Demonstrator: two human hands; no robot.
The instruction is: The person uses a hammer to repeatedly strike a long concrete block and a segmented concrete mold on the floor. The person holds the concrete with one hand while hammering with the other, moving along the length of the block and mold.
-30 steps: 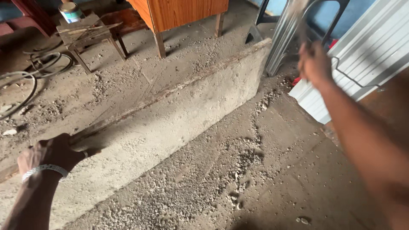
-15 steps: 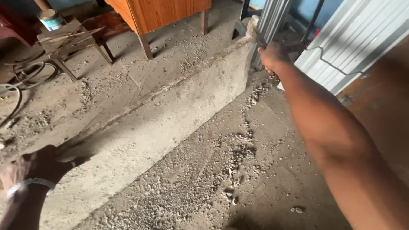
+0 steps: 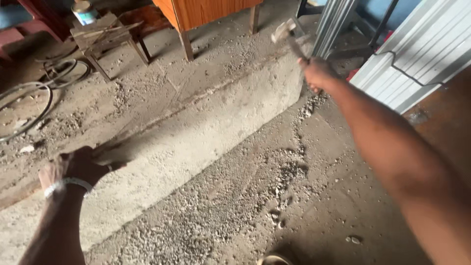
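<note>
Right hand (image 3: 318,73) gripping raised hammer (image 3: 289,37), left hand (image 3: 73,167) on concrete curb (image 3: 206,132)

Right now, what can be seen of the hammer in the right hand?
The hammer is raised in the air, blurred as if mid-swing. Its pale metal-looking head sits at the upper left end, and a slim dark handle slants down to the right into the right hand, which grips its lower end. It hangs above the far end of the rough concrete step, touching nothing but that hand. Finer details of the head are too blurred to tell.
</note>
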